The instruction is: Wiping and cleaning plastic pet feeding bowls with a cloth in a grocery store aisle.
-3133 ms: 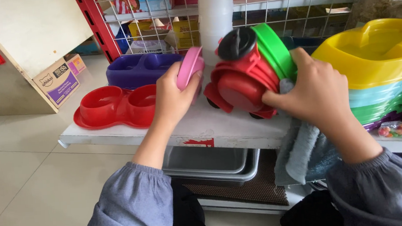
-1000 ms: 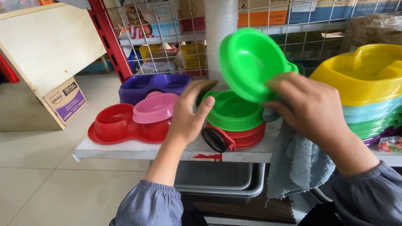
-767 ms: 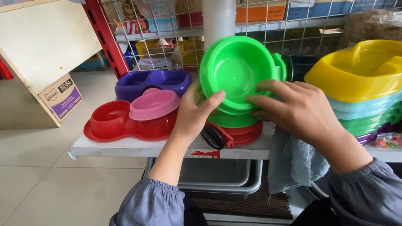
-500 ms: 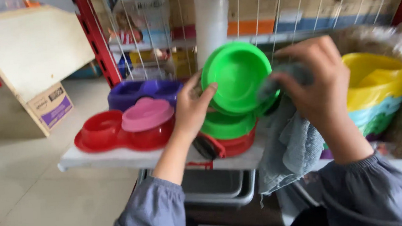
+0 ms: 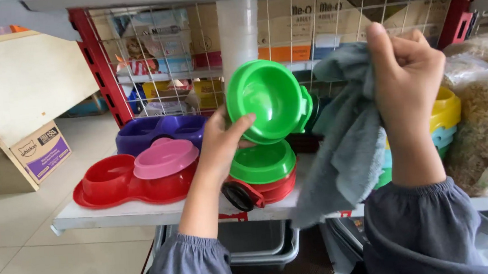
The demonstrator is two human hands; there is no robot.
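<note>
Left hand point(image 5: 221, 147) grips 1 tilted green bowl point(image 5: 264, 100), hollow facing right toward the grey cloth point(image 5: 346, 140) bunched in the closed right hand point(image 5: 404, 66) just beside.

Both arms wear grey-blue long sleeves, soft matte fabric, gathered elastic cuffs bunched above the wrists. Left hand point(image 5: 221, 147) and right hand point(image 5: 404, 75) bare: no gloves, rings or watch.
</note>
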